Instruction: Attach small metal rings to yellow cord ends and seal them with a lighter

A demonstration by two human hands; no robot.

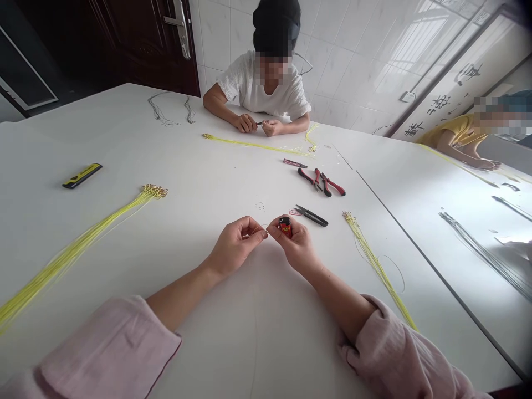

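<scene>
My left hand [236, 246] is closed in a pinch on a thin, pale cord [255, 332], whose faint length trails down across the table towards me. Fingertip to fingertip with it, my right hand [301, 249] also pinches at the cord. A red and black lighter [285, 227] is tucked in the right hand's fingers. The cord's end between the fingertips is too small to make out. Just beyond the right hand lie black thread snips [311, 216].
Yellow cord bundles lie left [95, 230] and right [376, 260]. Red-handled pliers [318, 182], a pink-handled tool [295, 163] and a yellow-black cutter [82, 175] rest farther off. A co-worker in white [266, 88] sits opposite, another in yellow [457, 133] at right. A seam [415, 249] crosses the table.
</scene>
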